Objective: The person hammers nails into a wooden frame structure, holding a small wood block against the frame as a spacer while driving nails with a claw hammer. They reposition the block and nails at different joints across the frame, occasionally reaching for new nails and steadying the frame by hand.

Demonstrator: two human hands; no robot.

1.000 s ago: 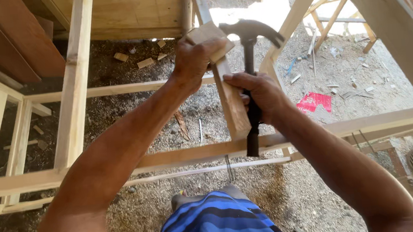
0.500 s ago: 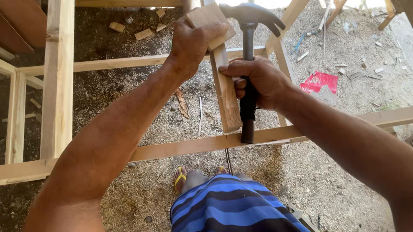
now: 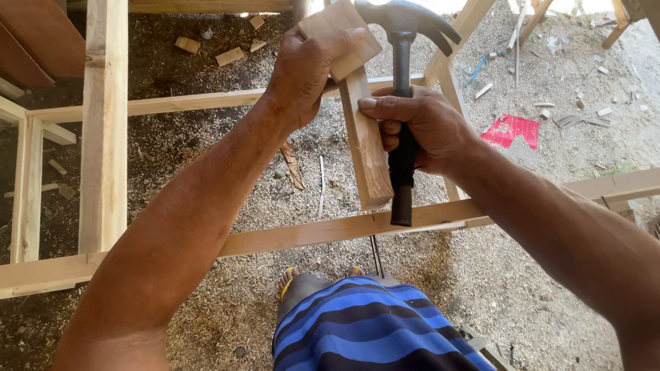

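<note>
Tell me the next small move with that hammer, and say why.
Probably a short, controlled tap. The right hand grips the claw hammer by its black handle, its head level with the small wood block that the left hand presses onto the upright wooden strip; fingers sit close, so keep it light.

One head-worn camera looks steeply down, close over both forearms; the wooden frame (image 3: 349, 227) and sawdust ground (image 3: 251, 176) lie below.

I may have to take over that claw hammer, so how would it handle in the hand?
The hammer is probably top-heavy: its dark metal head looks bulky beside the slim handle. The right hand wraps the black grip, which looks rubbery, so likely not slippery. It appears rigid.
</note>
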